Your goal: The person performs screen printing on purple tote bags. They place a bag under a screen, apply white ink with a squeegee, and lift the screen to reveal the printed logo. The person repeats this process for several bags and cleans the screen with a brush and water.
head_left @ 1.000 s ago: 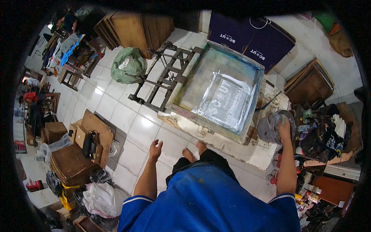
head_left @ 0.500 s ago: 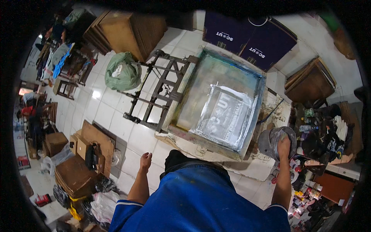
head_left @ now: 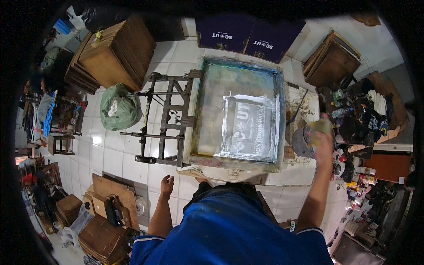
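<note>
My right hand [head_left: 325, 145], smeared by motion, grips what looks like a yellowish sponge [head_left: 317, 134] at the top of a grey bucket [head_left: 300, 143], right of a large screen frame [head_left: 192, 142]. The screen's mesh is pale grey-blue, with a white stencil of lettering on it and blue stains along the inside edges. The frame lies over a worn white slab [head_left: 298, 170] and adjoins a dark metal hinged rig [head_left: 173, 95] on its left. My left hand [head_left: 167, 185] hangs empty over the tiles below the rig, fingers apart and slightly curled.
Stacked brown boards [head_left: 115, 53], a green sack [head_left: 117, 106] and cardboard pieces [head_left: 99, 236] stand to the left. Purple printed boards [head_left: 221, 33] lean behind the screen. A cluttered bench [head_left: 353, 115], wooden panels [head_left: 331, 62] and several small containers [head_left: 353, 172] fill the right.
My view has turned, bringing the screen frame squarer and nearer the middle. My right hand has lifted from inside the bucket to its top, holding the yellowish thing.
</note>
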Available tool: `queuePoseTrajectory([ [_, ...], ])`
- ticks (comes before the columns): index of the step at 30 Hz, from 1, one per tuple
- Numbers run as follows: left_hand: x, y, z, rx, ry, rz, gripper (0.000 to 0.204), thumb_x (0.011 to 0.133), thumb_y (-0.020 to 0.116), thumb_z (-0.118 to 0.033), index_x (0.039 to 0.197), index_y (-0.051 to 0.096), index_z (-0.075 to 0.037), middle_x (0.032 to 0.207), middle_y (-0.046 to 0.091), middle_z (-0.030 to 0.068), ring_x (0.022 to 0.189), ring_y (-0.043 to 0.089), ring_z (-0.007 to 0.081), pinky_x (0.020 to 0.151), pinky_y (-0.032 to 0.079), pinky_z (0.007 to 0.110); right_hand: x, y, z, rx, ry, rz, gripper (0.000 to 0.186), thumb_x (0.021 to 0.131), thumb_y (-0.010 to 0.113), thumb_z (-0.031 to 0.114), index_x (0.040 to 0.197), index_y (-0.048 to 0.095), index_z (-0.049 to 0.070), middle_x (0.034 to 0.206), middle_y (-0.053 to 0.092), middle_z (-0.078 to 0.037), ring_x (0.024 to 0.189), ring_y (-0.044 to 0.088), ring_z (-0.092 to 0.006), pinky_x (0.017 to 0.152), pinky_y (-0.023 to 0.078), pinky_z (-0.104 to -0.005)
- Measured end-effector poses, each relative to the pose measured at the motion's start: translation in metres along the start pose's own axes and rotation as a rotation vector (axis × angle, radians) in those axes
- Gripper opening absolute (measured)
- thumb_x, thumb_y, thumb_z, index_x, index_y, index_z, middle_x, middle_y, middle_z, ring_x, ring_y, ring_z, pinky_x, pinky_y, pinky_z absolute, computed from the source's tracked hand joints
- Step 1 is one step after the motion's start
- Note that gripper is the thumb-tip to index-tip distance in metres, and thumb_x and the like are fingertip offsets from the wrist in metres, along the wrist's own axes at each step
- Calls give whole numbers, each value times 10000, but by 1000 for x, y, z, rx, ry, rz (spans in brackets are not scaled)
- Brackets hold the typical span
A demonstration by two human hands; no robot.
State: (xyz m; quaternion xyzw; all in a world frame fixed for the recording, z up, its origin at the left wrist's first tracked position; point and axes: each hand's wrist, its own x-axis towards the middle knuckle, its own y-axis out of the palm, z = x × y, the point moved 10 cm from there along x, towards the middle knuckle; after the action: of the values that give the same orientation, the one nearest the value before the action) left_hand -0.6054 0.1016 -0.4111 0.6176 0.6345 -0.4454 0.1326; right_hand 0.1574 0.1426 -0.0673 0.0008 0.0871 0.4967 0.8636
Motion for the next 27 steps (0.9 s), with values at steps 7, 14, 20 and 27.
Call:
queuePoseTrajectory([
  [7, -24, -9, -10, 19, 5, -12, 592, 1004, 649, -360, 1399, 534, 65, 1059, 717, 156, 899, 665, 202, 815, 535, 341, 123, 178, -133, -915, -283, 167, 645, 945, 691, 131, 1538, 439, 154, 1432, 489, -161, 1233, 563, -311, 1014, 503, -447],
  [14, -92, -11, 51, -24, -60, -78, 581, 1009, 642, -370, 1382, 550, 65, 935, 702, 104, 853, 636, 156, 768, 519, 310, 138, 242, -208, -1382, -520, -84, 573, 952, 600, 130, 1503, 464, 56, 1573, 408, -198, 1463, 354, -422, 1212, 287, -516],
  [20, -146, 0, 130, 51, -401, 29, 647, 990, 656, -410, 1412, 521, 62, 1098, 737, 197, 885, 711, 231, 807, 559, 355, 156, 329, -220, -1280, -738, 413, 580, 990, 507, 89, 1550, 369, 21, 1631, 329, -201, 1531, 262, -386, 1261, 216, -508],
  [27, -112, 7, 82, 15, -204, 1, 593, 1007, 637, -444, 1434, 531, -48, 1132, 697, 94, 967, 703, 207, 754, 541, 354, 120, 340, -234, -1282, -746, 934, 674, 980, 492, 13, 1609, 258, 58, 1689, 222, -148, 1572, 174, -317, 1296, 157, -455],
])
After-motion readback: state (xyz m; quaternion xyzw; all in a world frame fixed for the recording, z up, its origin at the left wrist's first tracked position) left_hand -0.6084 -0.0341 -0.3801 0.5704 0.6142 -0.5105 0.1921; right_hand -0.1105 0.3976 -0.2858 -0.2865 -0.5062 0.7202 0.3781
